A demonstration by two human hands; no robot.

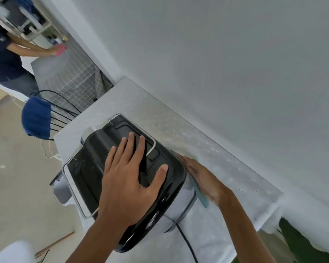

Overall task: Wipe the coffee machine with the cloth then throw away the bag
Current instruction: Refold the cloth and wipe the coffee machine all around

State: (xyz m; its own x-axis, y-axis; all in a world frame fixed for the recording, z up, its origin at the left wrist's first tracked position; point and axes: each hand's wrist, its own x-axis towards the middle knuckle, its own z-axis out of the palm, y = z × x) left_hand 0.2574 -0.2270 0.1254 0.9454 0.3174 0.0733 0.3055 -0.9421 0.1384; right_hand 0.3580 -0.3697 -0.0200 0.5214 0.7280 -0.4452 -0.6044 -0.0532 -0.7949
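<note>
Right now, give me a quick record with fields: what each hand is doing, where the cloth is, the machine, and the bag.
left hand: flat on top of the coffee machine, fingers spread
right hand: presses the cloth against the machine's right side
cloth: teal, between right hand and machine
coffee machine: black, on a white-covered counter, cord trailing toward the camera
bag: not in view
step: wiping the machine; bag not yet thrown away

The counter (141,105), draped in a white eyelet tablecloth (245,186) and set against the wall (217,63), carries the black coffee machine (87,173) and its dark cord (184,242).
</note>
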